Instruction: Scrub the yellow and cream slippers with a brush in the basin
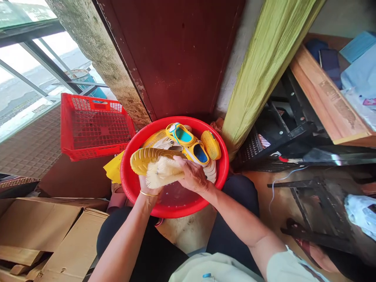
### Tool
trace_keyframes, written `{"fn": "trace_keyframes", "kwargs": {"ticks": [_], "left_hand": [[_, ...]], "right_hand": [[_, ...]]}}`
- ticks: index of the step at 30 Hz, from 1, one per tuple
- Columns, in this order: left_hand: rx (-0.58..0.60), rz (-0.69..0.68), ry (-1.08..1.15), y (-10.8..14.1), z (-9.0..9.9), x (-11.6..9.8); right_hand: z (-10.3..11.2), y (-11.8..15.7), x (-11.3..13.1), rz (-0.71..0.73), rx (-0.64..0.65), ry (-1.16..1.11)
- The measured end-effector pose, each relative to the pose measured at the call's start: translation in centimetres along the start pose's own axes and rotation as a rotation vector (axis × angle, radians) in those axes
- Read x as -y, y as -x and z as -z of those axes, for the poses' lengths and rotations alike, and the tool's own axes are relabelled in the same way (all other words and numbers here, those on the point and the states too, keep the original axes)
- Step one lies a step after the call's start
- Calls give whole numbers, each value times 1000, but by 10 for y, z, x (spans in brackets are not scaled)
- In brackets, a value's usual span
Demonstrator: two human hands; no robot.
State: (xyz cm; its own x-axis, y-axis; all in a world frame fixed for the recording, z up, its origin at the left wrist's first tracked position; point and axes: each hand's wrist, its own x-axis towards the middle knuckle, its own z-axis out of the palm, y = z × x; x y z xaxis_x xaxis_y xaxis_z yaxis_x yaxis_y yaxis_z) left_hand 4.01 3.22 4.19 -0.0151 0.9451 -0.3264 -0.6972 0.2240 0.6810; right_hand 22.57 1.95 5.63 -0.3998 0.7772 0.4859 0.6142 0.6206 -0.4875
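Over the red basin (176,213), my left hand (151,189) grips a yellow shoe (140,159) whose ridged sole faces up. Most of the left fingers are hidden behind the shoe and brush. My right hand (194,176) is wrapped round a pale scrub brush (161,172), its bristles against or just beside the sole; the exact contact is hard to see. Several other shoes sit at the basin's far side, among them a yellow one with a teal lining (182,135), one with a blue lining (200,153) and a yellow mesh one (210,144). Water lies in the near part.
A red plastic crate (96,150) stands left of the basin, with cardboard boxes (38,223) nearer me. Behind is a dark red door (182,58). A green curtain (258,70) hangs to the right, beside a wooden drawer (331,98) and a dark stool (320,211).
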Motion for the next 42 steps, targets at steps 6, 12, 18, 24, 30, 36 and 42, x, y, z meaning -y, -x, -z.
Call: {"fn": "trace_keyframes", "kwargs": {"ticks": [6,12,18,24,30,36,42], "left_hand": [[280,217,-107,4,-22,9],[356,208,-536,0,-11,35],[220,15,-811,-12,6,46],[-1,-292,-1264,-30,20,18],[-55,-310,-1297,-60,32,15],[-130,-172,-760,-69,29,26],[-29,-99,-910,-68,26,31]], "right_hand": [[23,-6,-11,-279,-199,-118],[62,-13,-46,-438,-497,-5],[82,-10,-74,-681,-417,261],[86,-5,-79,-791,-122,475],[78,-4,-81,-750,-82,477],[66,-5,-69,-632,-190,342],[42,-5,-51,-586,-14,206]]}}
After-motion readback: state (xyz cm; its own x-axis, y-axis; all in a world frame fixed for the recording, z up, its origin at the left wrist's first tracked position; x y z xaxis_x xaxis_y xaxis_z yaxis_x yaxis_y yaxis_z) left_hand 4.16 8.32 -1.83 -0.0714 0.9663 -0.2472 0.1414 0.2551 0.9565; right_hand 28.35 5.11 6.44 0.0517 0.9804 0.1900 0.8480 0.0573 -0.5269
